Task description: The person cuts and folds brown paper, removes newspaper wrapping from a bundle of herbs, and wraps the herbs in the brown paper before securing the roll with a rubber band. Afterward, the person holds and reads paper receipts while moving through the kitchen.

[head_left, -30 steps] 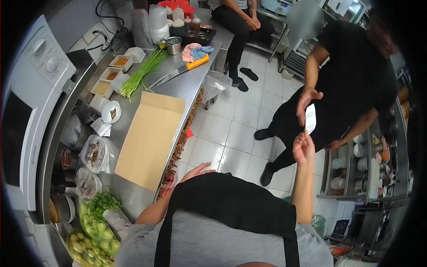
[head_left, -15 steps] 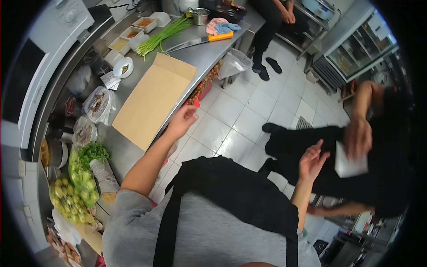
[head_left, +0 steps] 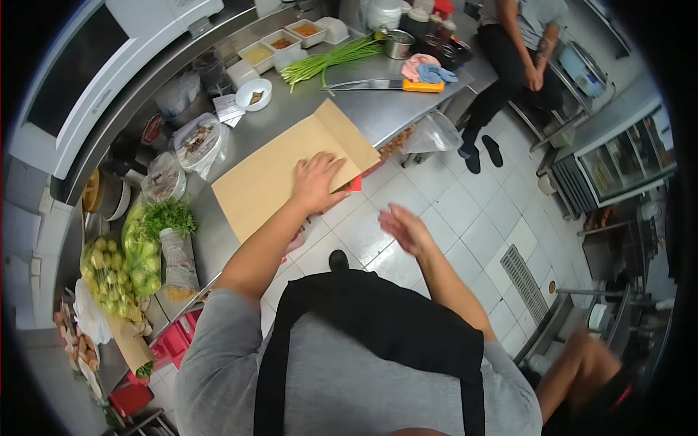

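Observation:
My left hand (head_left: 317,182) lies flat on a brown paper bag (head_left: 256,187), its fingers spread. The bag rests flat on the steel counter (head_left: 196,243), with a folded panel at its far end. Over the floor, my right hand (head_left: 405,228) hovers with fingers stretched out and nothing in it. Past the bag lie a bunch of long green stalks (head_left: 331,62) and a knife with an orange handle (head_left: 422,86). A white bowl (head_left: 254,94) with a little food inside stands at the bag's far left.
White tubs of food (head_left: 305,32) line the back, near a metal pot (head_left: 398,45). Bagged green produce (head_left: 109,269) and leafy herbs (head_left: 169,218) sit at left. A seated person (head_left: 502,65) is at the far right; another person's arm (head_left: 582,370) shows at lower right.
My left hand has come down onto the paper bag. My right hand has moved left toward the counter. The nearby person with a white item has moved away toward the lower right.

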A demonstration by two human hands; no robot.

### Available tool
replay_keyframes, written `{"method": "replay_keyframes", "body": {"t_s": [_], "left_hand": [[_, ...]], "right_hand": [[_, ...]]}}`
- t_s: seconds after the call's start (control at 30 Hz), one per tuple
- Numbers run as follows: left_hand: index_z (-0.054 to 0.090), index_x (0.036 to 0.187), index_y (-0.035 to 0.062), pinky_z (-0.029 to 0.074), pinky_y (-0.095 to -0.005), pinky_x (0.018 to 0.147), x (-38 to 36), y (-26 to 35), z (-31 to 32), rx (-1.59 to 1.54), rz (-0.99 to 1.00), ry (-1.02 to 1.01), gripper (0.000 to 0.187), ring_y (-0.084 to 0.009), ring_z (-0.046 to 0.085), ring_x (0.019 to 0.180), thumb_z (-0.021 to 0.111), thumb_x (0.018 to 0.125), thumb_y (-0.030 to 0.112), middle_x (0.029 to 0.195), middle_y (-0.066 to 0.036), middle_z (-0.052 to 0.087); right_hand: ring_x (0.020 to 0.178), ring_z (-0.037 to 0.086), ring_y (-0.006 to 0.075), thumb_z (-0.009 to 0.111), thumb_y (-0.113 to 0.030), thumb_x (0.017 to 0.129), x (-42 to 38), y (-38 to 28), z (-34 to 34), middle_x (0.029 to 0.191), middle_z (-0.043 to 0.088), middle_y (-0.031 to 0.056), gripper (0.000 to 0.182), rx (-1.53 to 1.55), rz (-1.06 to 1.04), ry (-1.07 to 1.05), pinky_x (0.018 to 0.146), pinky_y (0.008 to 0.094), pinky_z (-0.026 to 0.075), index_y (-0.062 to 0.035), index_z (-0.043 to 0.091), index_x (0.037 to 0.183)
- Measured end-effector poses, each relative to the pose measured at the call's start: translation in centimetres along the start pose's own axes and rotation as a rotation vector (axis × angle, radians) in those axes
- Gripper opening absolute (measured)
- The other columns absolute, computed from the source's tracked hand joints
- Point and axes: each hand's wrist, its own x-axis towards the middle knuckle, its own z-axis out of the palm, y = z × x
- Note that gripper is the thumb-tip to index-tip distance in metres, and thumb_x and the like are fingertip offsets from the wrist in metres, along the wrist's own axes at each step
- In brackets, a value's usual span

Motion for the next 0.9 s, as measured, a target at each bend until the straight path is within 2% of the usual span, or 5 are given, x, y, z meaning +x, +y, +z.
{"method": "replay_keyframes", "body": {"t_s": [0.27,0.37,0.53,0.67,0.9], "left_hand": [[0.041,0.134,0.0171,0.02,-0.0538,0.101,2.5,-2.0,0.9,-0.087,0.016,0.083,0.072,-0.0239,0.026,0.133,0.063,0.075,0.051,0.141,-0.006,0.036],[0.043,0.129,0.0118,0.025,-0.0506,0.099,4.7,-3.5,1.9,-0.168,-0.05,0.24,0.068,-0.0283,0.04,0.124,0.062,0.076,0.049,0.133,-0.006,0.047],[0.035,0.125,0.0027,0.044,-0.0346,0.083,10.3,-6.9,4.2,-1.059,-0.338,0.56,0.06,-0.0234,0.058,0.098,0.066,0.078,0.024,0.11,-0.015,0.059],[0.021,0.134,0.0,0.047,-0.0312,0.083,11.4,-6.2,1.4,-1.165,-0.645,0.637,0.075,-0.0202,0.059,0.1,0.067,0.075,0.007,0.106,-0.018,0.06],[0.006,0.142,-0.0015,0.044,-0.0344,0.091,13.4,-7.0,4.5,-0.761,-0.891,0.636,0.092,-0.0266,0.053,0.111,0.066,0.072,0.001,0.124,-0.023,0.048]], "right_hand": [[0.081,0.056,0.0137,0.075,-0.014,0.073,11.7,-6.3,10.7,0.094,0.056,0.0033,0.053,-0.151,-0.254,0.296,0.066,0.0272,0.047,-0.0022,0.049,0.117],[0.078,0.057,0.0151,0.068,-0.005,0.077,14.2,-6.7,11.6,0.089,0.059,0.0048,0.045,-0.614,-0.491,0.045,0.07,0.0313,0.046,0.002,0.051,0.118],[0.078,0.054,0.0268,0.06,0.002,0.068,15.8,-7.8,13.7,0.085,0.056,0.0079,0.048,-1.547,-1.248,-0.117,0.069,0.0354,0.045,-0.0108,0.06,0.114],[0.101,0.049,0.0268,0.065,-0.007,0.07,15.1,-8.3,13.6,0.112,0.051,0.0075,0.049,-1.868,-1.208,-0.307,0.084,0.0379,0.039,-0.0077,0.055,0.118],[0.115,0.046,0.0308,0.065,-0.023,0.078,17.9,-12.2,10.7,0.13,0.043,0.015,0.055,-1.498,-1.035,-0.723,0.093,0.0404,0.037,-0.0032,0.047,0.126]]}}
